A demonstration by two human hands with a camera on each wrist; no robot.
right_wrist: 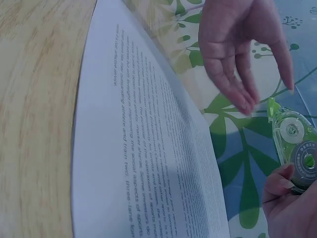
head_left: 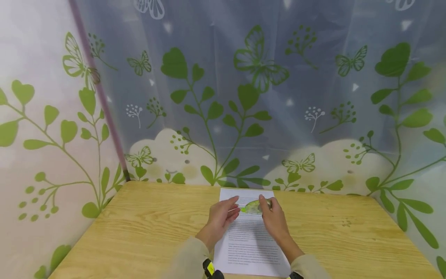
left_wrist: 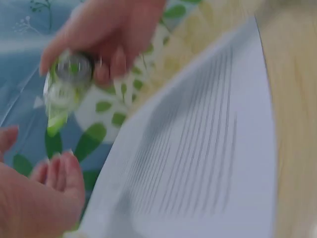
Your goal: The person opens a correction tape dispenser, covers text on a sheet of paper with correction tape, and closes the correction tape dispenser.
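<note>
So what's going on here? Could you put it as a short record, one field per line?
Right hand: holds a clear-and-green tape dispenser
Left hand: holds nothing; close to the dispenser's green tip, not touching it
Paper: a sheet printed with lines of text, lying on the table below both hands
Table: light wood grain
Backdrop: mainly blue, with green leaves and butterflies

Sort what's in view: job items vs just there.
Likely job:
- green tape dispenser, in the right grip
- printed sheet, below it

Just there:
- wooden table, under the sheet
- leaf-and-butterfly backdrop, behind
</note>
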